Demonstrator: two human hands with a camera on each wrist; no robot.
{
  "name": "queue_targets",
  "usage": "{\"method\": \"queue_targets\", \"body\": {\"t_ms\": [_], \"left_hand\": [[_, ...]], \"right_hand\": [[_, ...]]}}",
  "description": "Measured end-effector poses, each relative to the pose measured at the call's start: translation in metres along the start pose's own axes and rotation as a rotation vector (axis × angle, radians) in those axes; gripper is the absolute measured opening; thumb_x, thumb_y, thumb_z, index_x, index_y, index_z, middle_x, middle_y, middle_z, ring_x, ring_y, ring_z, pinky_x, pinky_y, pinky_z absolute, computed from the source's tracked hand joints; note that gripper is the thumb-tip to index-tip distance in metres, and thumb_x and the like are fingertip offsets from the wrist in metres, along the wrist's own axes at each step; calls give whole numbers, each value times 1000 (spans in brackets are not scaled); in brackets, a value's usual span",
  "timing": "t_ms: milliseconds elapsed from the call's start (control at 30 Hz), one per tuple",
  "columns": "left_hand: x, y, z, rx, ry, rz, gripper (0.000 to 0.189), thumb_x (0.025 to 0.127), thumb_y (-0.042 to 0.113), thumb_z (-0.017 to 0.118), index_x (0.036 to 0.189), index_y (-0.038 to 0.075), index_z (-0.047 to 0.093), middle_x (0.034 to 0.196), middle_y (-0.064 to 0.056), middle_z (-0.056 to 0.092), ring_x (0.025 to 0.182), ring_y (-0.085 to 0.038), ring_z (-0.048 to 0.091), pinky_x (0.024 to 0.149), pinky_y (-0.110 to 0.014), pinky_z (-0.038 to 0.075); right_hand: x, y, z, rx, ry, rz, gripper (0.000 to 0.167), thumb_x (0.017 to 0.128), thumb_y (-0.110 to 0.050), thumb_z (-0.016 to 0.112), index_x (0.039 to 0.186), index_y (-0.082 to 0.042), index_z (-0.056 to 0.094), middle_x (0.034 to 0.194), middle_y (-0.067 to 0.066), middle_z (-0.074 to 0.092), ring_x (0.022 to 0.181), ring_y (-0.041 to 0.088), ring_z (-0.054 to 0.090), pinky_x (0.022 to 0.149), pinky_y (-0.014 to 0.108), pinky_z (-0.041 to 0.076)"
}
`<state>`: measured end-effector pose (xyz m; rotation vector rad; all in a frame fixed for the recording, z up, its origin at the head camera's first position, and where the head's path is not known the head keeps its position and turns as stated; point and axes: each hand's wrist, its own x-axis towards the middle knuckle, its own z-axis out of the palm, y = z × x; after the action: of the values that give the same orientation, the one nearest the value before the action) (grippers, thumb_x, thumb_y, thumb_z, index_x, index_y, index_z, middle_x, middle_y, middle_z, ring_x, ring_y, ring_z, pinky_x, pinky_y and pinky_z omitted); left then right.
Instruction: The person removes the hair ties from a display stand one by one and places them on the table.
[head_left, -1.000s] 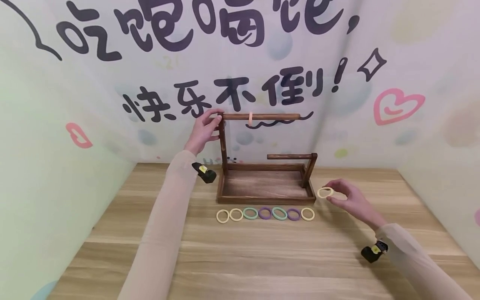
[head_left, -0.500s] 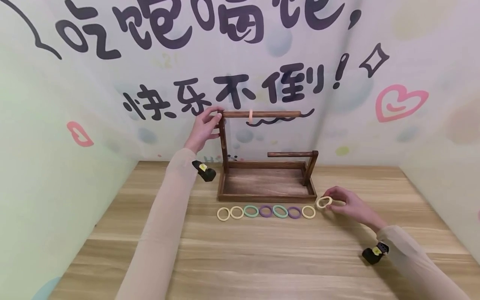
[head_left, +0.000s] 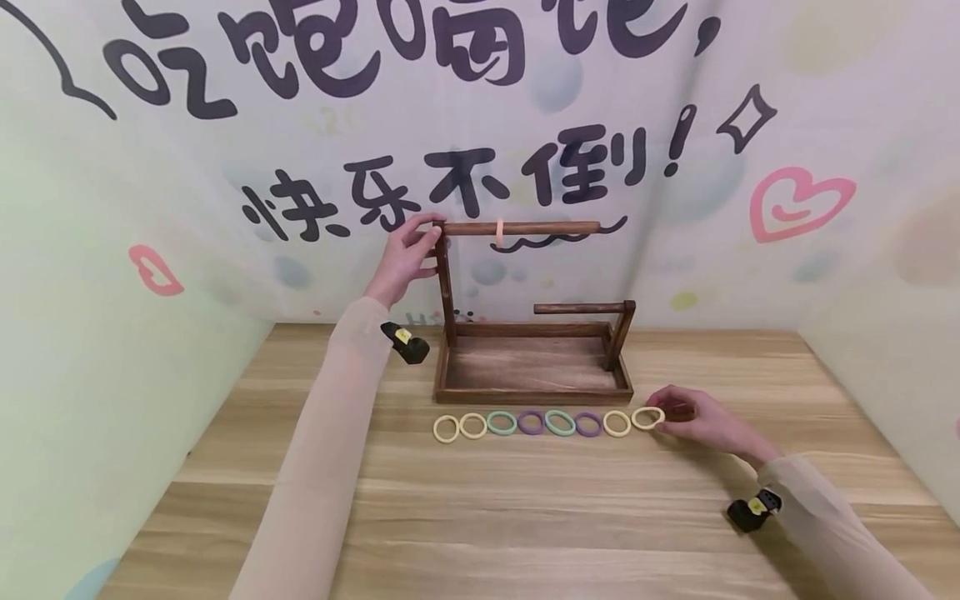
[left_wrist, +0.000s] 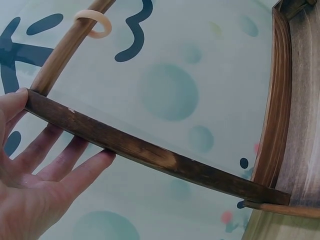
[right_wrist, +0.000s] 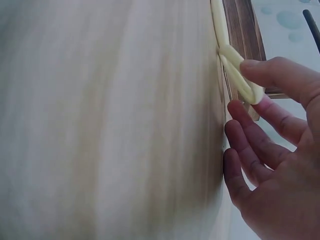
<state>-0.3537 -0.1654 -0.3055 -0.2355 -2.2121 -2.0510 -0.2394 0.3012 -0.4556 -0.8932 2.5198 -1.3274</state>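
My left hand (head_left: 405, 260) grips the top of the tall left post (left_wrist: 145, 154) of a dark wooden rack (head_left: 534, 398), thumb at the corner and fingers along the post. From that post runs a long upper bar (head_left: 555, 227), on which a peach ring (left_wrist: 103, 23) hangs. Low on the right, my right hand (head_left: 705, 423) pinches a pale yellow ring (right_wrist: 254, 95) between thumb and forefinger. That ring is down at table level, at the right end of a row, close beside another yellow ring (head_left: 617, 412). The other fingers of this hand are loosely bent near the tabletop.
Along the rack's front edge the row continues with purple rings (head_left: 531, 412), green rings (head_left: 501, 413) and more yellow ones. A shorter, lower bar (head_left: 577, 309) points left from the rack's right post (head_left: 619, 337). Behind the wooden table (head_left: 480, 508) stands a printed wall (head_left: 360, 275).
My right hand has lowered the yellow ring toward the front, from beside the rack's corner to the right end of the row. The left hand stays on the post.
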Motion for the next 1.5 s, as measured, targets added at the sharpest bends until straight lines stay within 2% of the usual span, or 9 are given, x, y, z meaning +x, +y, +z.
{"method": "queue_targets", "body": {"t_ms": [233,400,567,800,967,1067,1333,1500], "left_hand": [[-1,2,-1,11,-1,-1,30,101,25,54,129,17,57,116,-15,59,104,-32,61,84,-52,52],[-2,3,-1,7,-9,-7,30,101,25,54,129,17,57,118,-15,59,105,-31,61,84,-52,52],[-1,3,0,6,-5,-1,29,100,25,54,128,17,57,117,-16,60,104,-31,61,84,-52,52],[-2,3,0,10,-9,-7,29,100,25,54,129,17,57,116,-15,60,105,-32,61,84,-52,52],[-2,1,-1,9,-3,-5,29,100,25,54,128,17,57,116,-15,60,105,-31,61,85,-53,51],[-2,1,-1,2,0,-6,29,100,24,54,128,17,57,115,-15,60,104,-30,61,84,-52,52],[-1,0,0,-1,0,-4,29,100,24,54,128,17,57,114,-14,61,102,-29,62,82,-52,52],[0,0,-1,8,-2,3,28,100,24,54,128,17,57,113,-14,61,102,-29,62,82,-52,52]], "right_hand": [[0,1,-1,13,-46,25,34,85,-4,71,116,5,59,105,16,65,94,19,62,81,23,49],[2,0,-2,-10,-50,-19,33,84,0,72,113,7,60,101,16,65,89,21,62,77,25,51],[5,-5,-8,-54,1,-51,34,82,4,72,113,7,60,104,19,62,89,20,61,77,28,52],[15,-16,-19,-48,70,-7,33,87,2,67,118,7,58,113,22,60,97,23,60,81,26,51],[30,-30,-29,-19,171,26,32,90,-4,68,119,5,58,115,7,60,102,9,56,83,19,49],[40,-36,-34,-4,211,14,31,90,-5,68,118,5,59,113,1,61,100,6,56,82,17,48],[59,-52,-39,-13,211,22,32,91,-8,68,119,1,58,115,5,60,101,8,56,83,16,48],[75,-65,-42,12,224,-2,31,90,-2,66,119,7,58,118,19,58,100,13,60,83,18,49]]}}
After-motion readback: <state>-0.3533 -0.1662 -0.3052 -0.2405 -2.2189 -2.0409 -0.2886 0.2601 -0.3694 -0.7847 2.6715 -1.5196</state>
